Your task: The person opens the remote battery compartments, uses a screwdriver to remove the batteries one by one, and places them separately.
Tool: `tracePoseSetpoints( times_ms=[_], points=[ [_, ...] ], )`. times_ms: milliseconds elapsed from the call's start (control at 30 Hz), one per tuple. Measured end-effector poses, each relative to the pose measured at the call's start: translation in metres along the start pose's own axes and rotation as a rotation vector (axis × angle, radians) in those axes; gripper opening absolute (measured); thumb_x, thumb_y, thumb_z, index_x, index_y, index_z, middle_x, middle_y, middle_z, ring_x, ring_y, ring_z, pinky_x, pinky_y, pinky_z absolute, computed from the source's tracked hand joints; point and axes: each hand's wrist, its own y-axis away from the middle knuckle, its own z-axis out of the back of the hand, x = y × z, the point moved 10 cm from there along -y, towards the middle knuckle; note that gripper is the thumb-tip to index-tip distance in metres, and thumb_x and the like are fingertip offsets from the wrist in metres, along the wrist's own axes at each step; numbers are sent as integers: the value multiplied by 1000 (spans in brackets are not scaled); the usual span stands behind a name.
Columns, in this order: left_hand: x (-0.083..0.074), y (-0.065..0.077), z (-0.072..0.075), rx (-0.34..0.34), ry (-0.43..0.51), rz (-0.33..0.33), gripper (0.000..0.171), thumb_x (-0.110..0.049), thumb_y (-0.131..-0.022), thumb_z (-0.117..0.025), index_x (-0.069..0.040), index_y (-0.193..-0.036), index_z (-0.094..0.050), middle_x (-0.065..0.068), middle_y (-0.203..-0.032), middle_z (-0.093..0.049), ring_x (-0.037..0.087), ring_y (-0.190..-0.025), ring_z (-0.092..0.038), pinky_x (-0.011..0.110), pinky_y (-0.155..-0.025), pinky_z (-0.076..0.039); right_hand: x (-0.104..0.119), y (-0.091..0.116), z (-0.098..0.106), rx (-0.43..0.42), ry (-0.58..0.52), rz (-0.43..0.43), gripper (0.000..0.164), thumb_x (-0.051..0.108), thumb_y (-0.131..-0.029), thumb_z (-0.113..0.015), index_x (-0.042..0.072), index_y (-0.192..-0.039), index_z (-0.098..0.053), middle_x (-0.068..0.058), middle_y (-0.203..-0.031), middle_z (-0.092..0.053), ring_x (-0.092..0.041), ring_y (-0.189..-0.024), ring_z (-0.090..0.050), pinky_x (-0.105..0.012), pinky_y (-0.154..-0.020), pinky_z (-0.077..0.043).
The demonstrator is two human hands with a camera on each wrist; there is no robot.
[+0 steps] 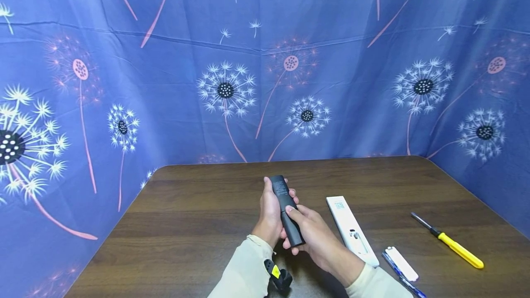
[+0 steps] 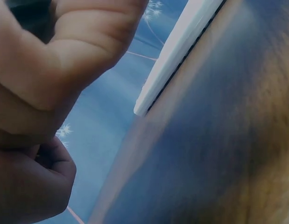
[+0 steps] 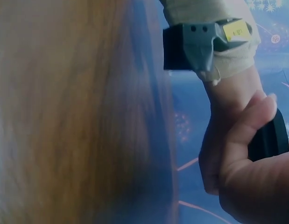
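Observation:
In the head view a slim black remote control (image 1: 294,231) is held between both hands, its printed back facing up and a seam across its middle. My left hand (image 1: 270,208) grips it along the left side, fingers wrapped beneath and their tips showing at the right edge. My right hand (image 1: 316,231) holds the lower half, thumb lying on the back near the seam and fingers curled underneath. Dark parts of the remote show in the left wrist view (image 2: 34,18) and right wrist view (image 3: 268,137), mostly covered by hands.
Right of the hands lies a long white object (image 1: 348,224) with a QR code and a recess. Near it are a small white piece (image 1: 401,263), a blue pen (image 1: 397,266) and a yellow-handled screwdriver (image 1: 459,249). A patterned blue cloth (image 1: 174,82) hangs behind the wooden table (image 1: 186,210).

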Motion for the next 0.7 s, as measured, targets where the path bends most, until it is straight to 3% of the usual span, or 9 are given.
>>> tracePoseSetpoints(
  times_ms=[167, 333, 500, 700],
  points=[
    [1, 1, -1, 5, 33, 8, 59, -61, -105, -19, -12, -119, -48, 0, -74, -54, 12, -60, -53, 27, -59, -45, 5, 1, 1, 36, 61, 5, 52, 46, -106, -42, -4, -117, -50, -12, -76, -64, -20, -57, -65, -30, -48, -50],
    [1, 2, -2, 9, 97, 27, 53, -54, -106, -19, -12, -120, -48, 0, -75, -54, 12, -60, -52, 27, -58, -44, 12, 3, 5, 29, 218, 40, 62, 53, -106, -38, -6, -117, -53, -17, -76, -66, -26, -57, -68, -35, -47, -54],
    [-1, 2, 2, -4, 87, 16, 52, -53, -106, -21, -12, -122, -48, 0, -75, -55, 13, -62, -54, 28, -57, -44, 16, 7, 10, -50, 352, 81, 59, 48, -107, -41, -7, -122, -56, -17, -77, -65, -28, -56, -67, -41, -47, -54],
    [0, 2, 5, -15, 72, 7, 53, -54, -106, -20, -12, -122, -48, 0, -76, -55, 13, -63, -54, 29, -59, -44, 26, 15, 13, -145, 502, 138, 51, 33, -103, -55, -7, -134, -53, -12, -85, -65, -25, -54, -65, -40, -44, -53]
  ],
)
